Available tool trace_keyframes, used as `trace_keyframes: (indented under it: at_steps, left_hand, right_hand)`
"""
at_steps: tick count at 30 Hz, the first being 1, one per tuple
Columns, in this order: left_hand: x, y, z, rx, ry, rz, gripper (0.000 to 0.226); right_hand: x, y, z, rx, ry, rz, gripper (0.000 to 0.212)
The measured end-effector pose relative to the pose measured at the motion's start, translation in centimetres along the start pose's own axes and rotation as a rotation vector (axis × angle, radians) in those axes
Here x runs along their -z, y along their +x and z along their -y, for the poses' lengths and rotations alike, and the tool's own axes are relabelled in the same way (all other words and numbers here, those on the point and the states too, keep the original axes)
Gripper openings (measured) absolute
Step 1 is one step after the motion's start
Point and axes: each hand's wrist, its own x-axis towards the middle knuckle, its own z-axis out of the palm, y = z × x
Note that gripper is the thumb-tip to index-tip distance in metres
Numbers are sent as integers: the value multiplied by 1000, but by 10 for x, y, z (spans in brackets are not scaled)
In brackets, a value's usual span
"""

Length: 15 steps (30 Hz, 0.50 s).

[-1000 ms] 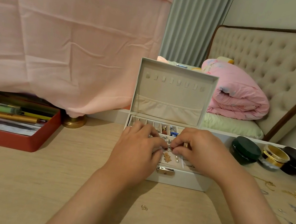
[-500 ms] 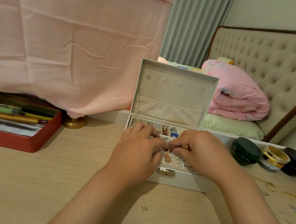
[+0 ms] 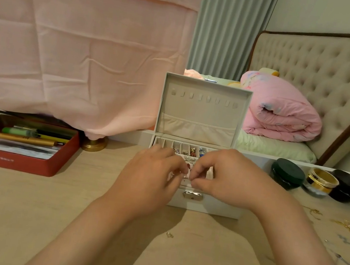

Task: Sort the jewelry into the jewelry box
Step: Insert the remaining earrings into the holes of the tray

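On a pale wooden tabletop (image 3: 19, 211) stands the open white jewelry box (image 3: 204, 114). Above its front compartments, the left hand (image 3: 151, 174) and right hand (image 3: 226, 177) meet, fingertips curled, pinching a small jewelry piece (image 3: 186, 175). Loose chains (image 3: 347, 226) lie right of the box, a tiny ring (image 3: 169, 235) before it.

On the pale wooden surface (image 3: 19, 211) before us stands the open white jewelry box (image 3: 202, 113). Our left hand (image 3: 151, 174) and right hand (image 3: 226, 177) meet above its front, pinching a tiny jewelry piece (image 3: 186, 176). A red rectangular tin (image 3: 16, 161) lies left, three round jars (image 3: 322, 181) right.
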Motion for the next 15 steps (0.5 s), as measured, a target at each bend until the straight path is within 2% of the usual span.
trace_keyframes:
  at_steps: [3, 5, 9, 15]
  left_hand:
    - [13, -27, -2, 23, -24, 109, 9]
    - [16, -45, -5, 50, -37, 171, 10]
    - [9, -71, -5, 100, -50, 262, 15]
    - [-3, -82, 4, 209, -148, 273, 14]
  right_hand:
    - [-10, -11, 25, -6, -83, 243, 12]
    - [-23, -18, 36, -2, -167, 318, 18]
    - [-48, -22, 49, -11, -289, 345, 20]
    - [-59, -17, 50, -10, -250, 344, 6]
